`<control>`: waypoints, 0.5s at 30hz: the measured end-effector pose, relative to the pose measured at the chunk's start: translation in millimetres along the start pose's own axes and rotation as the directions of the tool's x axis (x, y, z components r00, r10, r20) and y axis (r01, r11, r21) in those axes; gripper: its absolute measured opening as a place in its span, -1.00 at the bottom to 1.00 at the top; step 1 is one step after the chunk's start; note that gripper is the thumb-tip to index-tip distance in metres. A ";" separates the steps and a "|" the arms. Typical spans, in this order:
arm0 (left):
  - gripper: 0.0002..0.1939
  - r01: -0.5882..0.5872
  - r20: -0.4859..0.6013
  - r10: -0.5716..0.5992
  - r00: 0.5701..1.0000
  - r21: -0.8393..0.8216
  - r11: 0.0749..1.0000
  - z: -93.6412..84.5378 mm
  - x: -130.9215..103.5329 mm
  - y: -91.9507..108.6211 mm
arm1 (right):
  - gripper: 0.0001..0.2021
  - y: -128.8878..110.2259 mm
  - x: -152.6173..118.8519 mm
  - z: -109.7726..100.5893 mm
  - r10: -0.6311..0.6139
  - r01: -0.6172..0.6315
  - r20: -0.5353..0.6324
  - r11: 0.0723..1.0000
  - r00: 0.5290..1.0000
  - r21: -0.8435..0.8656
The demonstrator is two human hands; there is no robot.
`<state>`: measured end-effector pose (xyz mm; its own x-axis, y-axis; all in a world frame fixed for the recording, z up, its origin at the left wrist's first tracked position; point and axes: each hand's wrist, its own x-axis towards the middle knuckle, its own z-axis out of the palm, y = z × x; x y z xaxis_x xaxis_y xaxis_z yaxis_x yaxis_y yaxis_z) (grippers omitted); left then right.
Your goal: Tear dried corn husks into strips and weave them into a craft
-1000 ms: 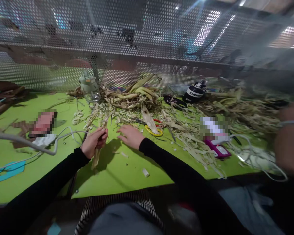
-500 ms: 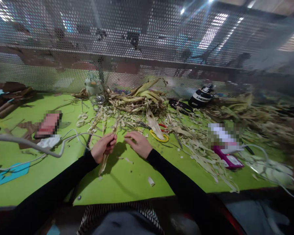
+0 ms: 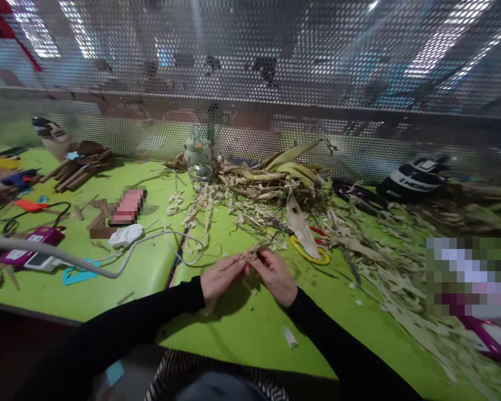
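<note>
My left hand [image 3: 223, 277] and my right hand [image 3: 276, 278] meet over the green table, fingertips pinched together on a pale dried-leaf strip [image 3: 250, 255]. Most of the strip is hidden by the fingers, though thin ends poke out above and below them. Just beyond my right hand lie scissors [image 3: 326, 258] with a yellow and a red handle loop, partly covered by a broad pale leaf piece [image 3: 301, 227]. A small white scrap [image 3: 290, 337] rests on the table in front of my right forearm.
Behind the hands is a heap of dried leaves [image 3: 271, 178] with shreds around it. A green-lidded bottle [image 3: 198, 156] and a black-and-white container [image 3: 413, 179] stand by the perforated metal screen [image 3: 250, 67]. White cables [image 3: 150, 240] and a phone [image 3: 128, 207] are left.
My right hand has closed from an open, separate pose and joined my left at the strip. The strip, upright before, is now mostly hidden. The camera has turned left.
</note>
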<state>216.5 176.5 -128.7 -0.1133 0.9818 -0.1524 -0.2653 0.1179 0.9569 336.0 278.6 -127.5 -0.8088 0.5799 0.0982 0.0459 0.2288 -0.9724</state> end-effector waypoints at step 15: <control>-0.54 0.128 0.005 -0.129 0.992 0.039 0.991 -5.0 -8.5 3.3 | -0.63 -3.7 -7.7 7.2 -0.090 0.089 -0.007 0.992 0.996 -0.089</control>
<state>211.8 167.8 -125.5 -0.0740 0.9592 -0.2730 -0.2403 0.2486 0.9383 337.8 267.7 -126.2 -0.8055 0.5623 0.1871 0.0255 0.3483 -0.9370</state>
